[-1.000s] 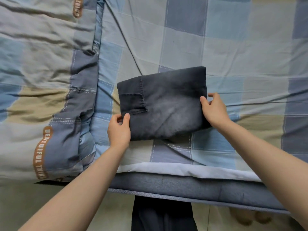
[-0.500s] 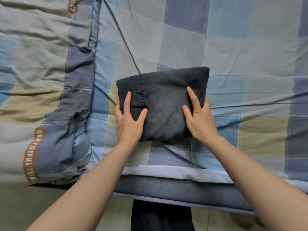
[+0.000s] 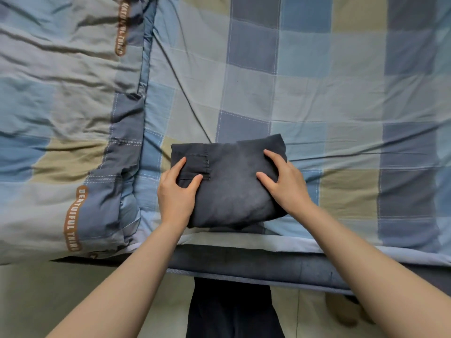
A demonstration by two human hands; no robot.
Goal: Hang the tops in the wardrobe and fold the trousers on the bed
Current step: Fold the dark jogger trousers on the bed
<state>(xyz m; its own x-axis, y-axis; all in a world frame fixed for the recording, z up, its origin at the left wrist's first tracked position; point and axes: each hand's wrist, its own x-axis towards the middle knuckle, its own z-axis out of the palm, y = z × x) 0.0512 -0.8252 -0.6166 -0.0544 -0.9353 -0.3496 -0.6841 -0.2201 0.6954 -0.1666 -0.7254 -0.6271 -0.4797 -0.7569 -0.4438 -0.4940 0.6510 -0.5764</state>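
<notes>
Two hands on folded trousers on a bed

The dark folded trousers [image 3: 231, 184] lie near the front edge of the bed [image 3: 317, 93] with its checked sheet. The left hand [image 3: 177, 195] grips their left side, and the right hand [image 3: 286, 185] grips their right side. A crumpled quilt [image 3: 61, 118] lies to the left.

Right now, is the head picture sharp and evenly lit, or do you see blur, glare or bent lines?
Head view: soft, even light, no glare; a dark shadow lies under the folded trousers at their near edge. Both the left hand and right hand look sharp. The wide lens bows the bed edge.
</notes>
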